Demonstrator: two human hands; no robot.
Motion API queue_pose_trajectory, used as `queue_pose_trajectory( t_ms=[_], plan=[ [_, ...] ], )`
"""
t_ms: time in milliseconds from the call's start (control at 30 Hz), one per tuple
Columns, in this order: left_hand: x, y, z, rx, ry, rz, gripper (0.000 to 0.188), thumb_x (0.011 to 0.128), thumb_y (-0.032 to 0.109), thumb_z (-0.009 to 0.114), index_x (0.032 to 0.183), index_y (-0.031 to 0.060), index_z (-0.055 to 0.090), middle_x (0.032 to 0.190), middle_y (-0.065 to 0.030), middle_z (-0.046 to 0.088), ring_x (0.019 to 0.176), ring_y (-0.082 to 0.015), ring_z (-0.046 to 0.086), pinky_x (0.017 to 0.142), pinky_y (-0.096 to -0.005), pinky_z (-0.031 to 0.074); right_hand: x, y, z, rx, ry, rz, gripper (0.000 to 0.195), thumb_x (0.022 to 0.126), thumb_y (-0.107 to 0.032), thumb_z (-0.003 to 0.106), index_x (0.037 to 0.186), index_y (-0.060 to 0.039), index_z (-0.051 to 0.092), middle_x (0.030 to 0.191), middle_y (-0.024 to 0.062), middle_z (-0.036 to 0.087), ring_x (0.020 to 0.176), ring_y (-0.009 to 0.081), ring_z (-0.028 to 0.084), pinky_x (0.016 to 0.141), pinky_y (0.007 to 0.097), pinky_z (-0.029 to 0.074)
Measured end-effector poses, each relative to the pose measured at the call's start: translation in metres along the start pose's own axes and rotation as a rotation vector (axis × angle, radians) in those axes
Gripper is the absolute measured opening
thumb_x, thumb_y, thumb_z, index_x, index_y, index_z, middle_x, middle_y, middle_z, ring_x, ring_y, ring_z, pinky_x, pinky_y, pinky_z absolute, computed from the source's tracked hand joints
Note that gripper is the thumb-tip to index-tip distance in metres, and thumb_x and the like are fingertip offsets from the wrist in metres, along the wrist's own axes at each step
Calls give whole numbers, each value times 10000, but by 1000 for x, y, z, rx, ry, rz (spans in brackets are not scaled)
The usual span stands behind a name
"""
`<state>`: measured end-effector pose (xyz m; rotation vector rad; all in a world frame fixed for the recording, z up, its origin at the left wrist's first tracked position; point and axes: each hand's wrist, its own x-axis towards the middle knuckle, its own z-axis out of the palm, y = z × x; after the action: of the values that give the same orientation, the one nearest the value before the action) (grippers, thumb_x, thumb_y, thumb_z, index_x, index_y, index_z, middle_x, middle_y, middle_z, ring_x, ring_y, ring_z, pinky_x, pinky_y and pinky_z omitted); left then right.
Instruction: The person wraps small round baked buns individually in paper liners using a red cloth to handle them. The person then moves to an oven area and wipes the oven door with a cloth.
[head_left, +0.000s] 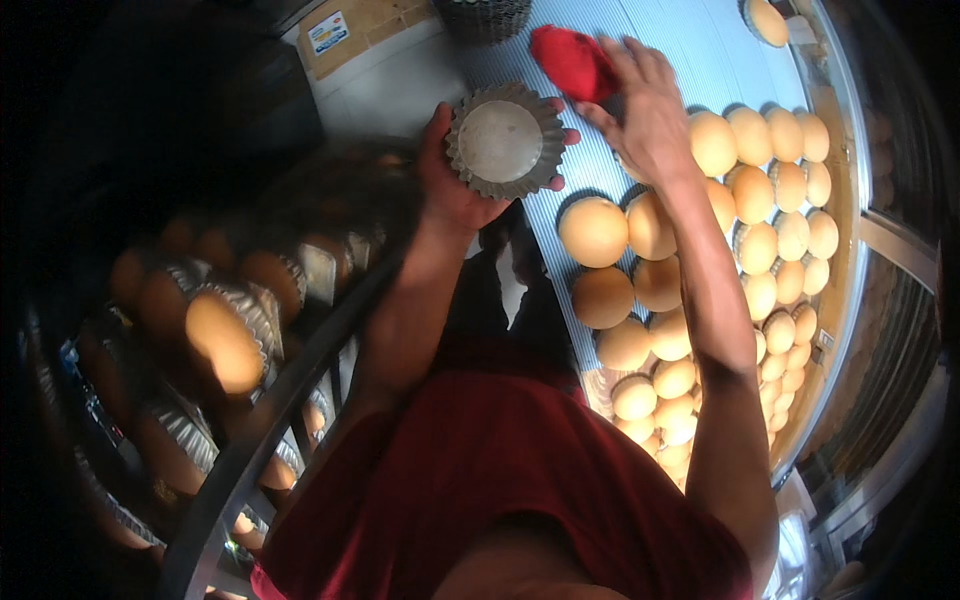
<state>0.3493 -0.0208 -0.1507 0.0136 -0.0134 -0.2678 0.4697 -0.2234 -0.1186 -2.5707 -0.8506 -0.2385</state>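
Note:
My left hand (461, 184) holds a fluted metal baking tin (499, 141), its fingertips curled around the far rim. The tin's flat round base shows, with no cake on it. To the right, my right hand (646, 112) reaches over a corrugated light surface (720, 67). Its fingers and thumb are spread beside a bunched red cloth (570, 64). The cloth's right end lies between thumb and fingers; whether they grip it I cannot tell. Rows of round golden cakes (594, 232) sit below and right of this hand, under and beside my forearm.
On the left, a dark metal rack (277, 382) carries more cakes in fluted tins (229, 337). A dark woven basket (484, 19) stands at the top, near a cardboard piece (364, 34) bearing a printed label. A pale frame (859, 150) edges the right side.

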Motion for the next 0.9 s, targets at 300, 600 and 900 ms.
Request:
queue_pose_trajectory(
  t_ms=[300, 600, 900],
  plan=[
    [6, 26, 11, 278, 144, 73, 788, 983, 656, 368, 1473, 44, 448, 1408, -237, 553, 1239, -429, 600, 845, -593, 602, 22, -9, -3, 655, -163, 240, 316, 857, -136, 725, 1173, -118, 724, 1092, 119, 706, 853, 310, 718, 770, 428, 607],
    [12, 11, 22, 494, 490, 45, 610, 1017, 538, 409, 1357, 63, 586, 1290, -116, 661, 1211, -266, 632, 984, -443, 541, 16, -94, -20, 159, -228, -220, 215, 849, -169, 702, 1060, -195, 735, 1038, 29, 704, 992, 253, 692, 812, 389, 586],
    [8, -3, 33, 575, 464, 129, 510, 1010, 492, 504, 1270, 67, 617, 1228, -84, 666, 1164, -235, 634, 985, -386, 513, 10, -85, -20, 114, -138, -187, 160, 852, -239, 716, 1008, -212, 739, 962, 52, 699, 902, 296, 698, 744, 398, 575]
  ],
)
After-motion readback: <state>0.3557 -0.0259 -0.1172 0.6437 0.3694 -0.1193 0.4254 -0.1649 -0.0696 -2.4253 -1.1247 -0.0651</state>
